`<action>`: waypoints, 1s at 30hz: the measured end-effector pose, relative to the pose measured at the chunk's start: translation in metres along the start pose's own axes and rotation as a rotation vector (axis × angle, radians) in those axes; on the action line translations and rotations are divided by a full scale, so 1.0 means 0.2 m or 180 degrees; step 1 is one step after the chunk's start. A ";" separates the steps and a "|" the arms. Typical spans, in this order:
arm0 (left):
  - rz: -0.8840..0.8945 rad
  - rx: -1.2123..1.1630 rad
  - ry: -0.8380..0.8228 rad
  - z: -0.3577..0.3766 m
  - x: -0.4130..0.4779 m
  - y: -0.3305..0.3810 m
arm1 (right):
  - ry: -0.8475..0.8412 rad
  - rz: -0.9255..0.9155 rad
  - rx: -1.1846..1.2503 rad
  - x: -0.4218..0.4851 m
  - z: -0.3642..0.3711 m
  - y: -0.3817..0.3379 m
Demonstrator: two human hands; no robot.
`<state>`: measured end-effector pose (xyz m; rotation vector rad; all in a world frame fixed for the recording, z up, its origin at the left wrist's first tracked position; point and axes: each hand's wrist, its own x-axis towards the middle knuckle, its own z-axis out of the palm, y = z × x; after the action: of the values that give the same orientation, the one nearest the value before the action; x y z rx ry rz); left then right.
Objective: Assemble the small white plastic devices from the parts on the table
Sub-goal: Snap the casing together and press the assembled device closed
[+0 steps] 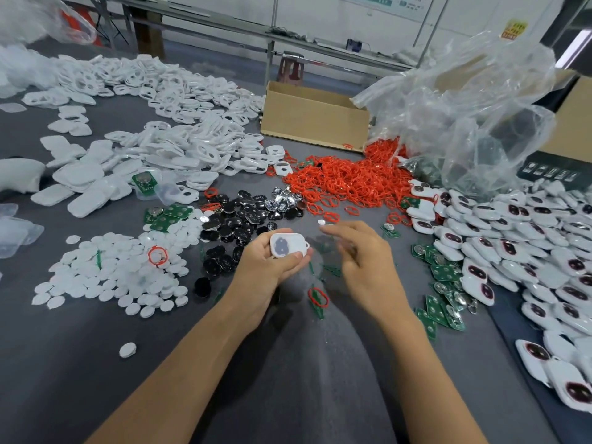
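Observation:
My left hand [272, 262] grips a small white plastic shell [288, 245] with a grey patch on its face, above the middle of the grey table. My right hand [358, 254] hovers just to its right, blurred, fingers loosely curled and holding nothing I can make out. A small white disc [321, 222] lies on the table just beyond the right fingertips. Piles of parts surround the hands: white round pads [121, 270], black button pads [230, 232], green circuit boards [443, 274], red rubber rings [346, 181] and white shells [179, 149].
Finished white devices with dark faces [525, 251] are heaped at the right. A cardboard box [315, 118] and a crumpled clear plastic bag [464, 104] stand at the back. A lone red ring [318, 297] lies between my forearms.

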<state>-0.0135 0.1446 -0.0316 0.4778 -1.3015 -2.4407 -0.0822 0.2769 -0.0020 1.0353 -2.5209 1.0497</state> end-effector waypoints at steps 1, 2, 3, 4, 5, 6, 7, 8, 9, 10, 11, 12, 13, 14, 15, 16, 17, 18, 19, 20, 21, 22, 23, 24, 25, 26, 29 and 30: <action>0.0031 0.0105 -0.0005 0.00 0.00 0.00 | -0.0069 0.0187 -0.0148 -0.01 -0.05 0.03; 0.0057 0.0197 -0.0005 -0.01 0.00 -0.01 | -0.0122 0.0395 -0.0320 -0.03 -0.12 0.07; 0.0071 0.0257 0.0004 -0.01 0.00 -0.01 | -0.0143 0.0602 -0.0544 -0.05 -0.19 0.12; 0.0071 0.0285 0.0013 -0.01 0.00 -0.01 | -0.0160 0.0813 -0.0829 -0.07 -0.26 0.16; 0.0061 0.0286 0.0012 -0.01 -0.01 0.00 | -0.0224 0.1044 -0.1108 -0.09 -0.33 0.21; 0.0053 0.0269 0.0004 -0.01 -0.01 0.00 | -0.0359 0.1272 -0.1327 -0.11 -0.39 0.25; 0.0051 0.0251 -0.0009 -0.01 -0.01 -0.01 | -0.0525 0.1460 -0.1438 -0.12 -0.45 0.27; 0.0050 0.0239 -0.0028 -0.01 -0.01 -0.01 | -0.0707 0.1586 -0.1478 -0.13 -0.49 0.30; 0.0054 0.0234 -0.0053 -0.01 -0.01 -0.01 | -0.0897 0.1627 -0.1522 -0.15 -0.52 0.32; 0.0064 0.0240 -0.0075 -0.01 0.00 -0.01 | -0.1097 0.1623 -0.1610 -0.17 -0.54 0.33; 0.0076 0.0261 -0.0093 -0.01 0.00 -0.01 | -0.1276 0.1607 -0.1706 -0.19 -0.54 0.34; 0.0087 0.0287 -0.0106 -0.01 0.00 -0.01 | -0.1377 0.1600 -0.1753 -0.21 -0.53 0.35; 0.0100 0.0306 -0.0120 -0.01 0.00 -0.01 | -0.1368 0.1600 -0.1726 -0.22 -0.52 0.36; 0.0112 0.0322 -0.0134 -0.01 0.00 -0.01 | -0.1271 0.1604 -0.1665 -0.24 -0.52 0.37; 0.0123 0.0330 -0.0148 -0.01 -0.01 -0.01 | -0.1111 0.1578 -0.1602 -0.24 -0.51 0.37; 0.0129 0.0322 -0.0163 -0.01 0.00 -0.01 | -0.0900 0.1524 -0.1506 -0.24 -0.50 0.36; 0.0133 0.0301 -0.0180 -0.01 0.00 -0.01 | -0.0656 0.1483 -0.1314 -0.23 -0.50 0.36; 0.0132 0.0289 -0.0197 -0.02 0.00 -0.01 | -0.0417 0.1469 -0.1019 -0.22 -0.50 0.35; 0.0126 0.0295 -0.0213 -0.02 0.00 -0.01 | -0.0214 0.1456 -0.0646 -0.20 -0.50 0.33; 0.0117 0.0311 -0.0223 -0.02 0.00 -0.01 | -0.0086 0.1433 -0.0210 -0.18 -0.49 0.31; 0.0111 0.0328 -0.0232 -0.02 0.00 -0.01 | -0.0017 0.1412 0.0266 -0.15 -0.48 0.29; 0.0106 0.0348 -0.0242 -0.02 0.00 -0.01 | 0.0010 0.1390 0.0722 -0.12 -0.45 0.26; 0.0102 0.0371 -0.0258 -0.02 0.00 -0.01 | -0.0004 0.1352 0.1083 -0.09 -0.42 0.22; 0.0101 0.0388 -0.0280 -0.02 0.00 -0.02 | -0.0053 0.1303 0.1331 -0.07 -0.39 0.19; 0.0104 0.0400 -0.0307 -0.02 0.00 -0.01 | -0.0113 0.1260 0.1505 -0.04 -0.35 0.16; 0.0108 0.0416 -0.0334 -0.02 0.00 -0.01 | -0.0166 0.1229 0.1652 -0.02 -0.31 0.13; 0.0110 0.0467 -0.0371 -0.01 -0.01 -0.01 | -0.0220 0.1181 0.1967 0.05 -0.20 0.04; 0.0110 0.0466 -0.0372 -0.01 -0.01 -0.01 | -0.0210 0.1157 0.2049 0.07 -0.17 0.01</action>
<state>-0.0108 0.1444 -0.0338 0.3503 -1.5309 -2.3872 -0.0956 0.2942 0.0270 0.7461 -2.5285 2.0508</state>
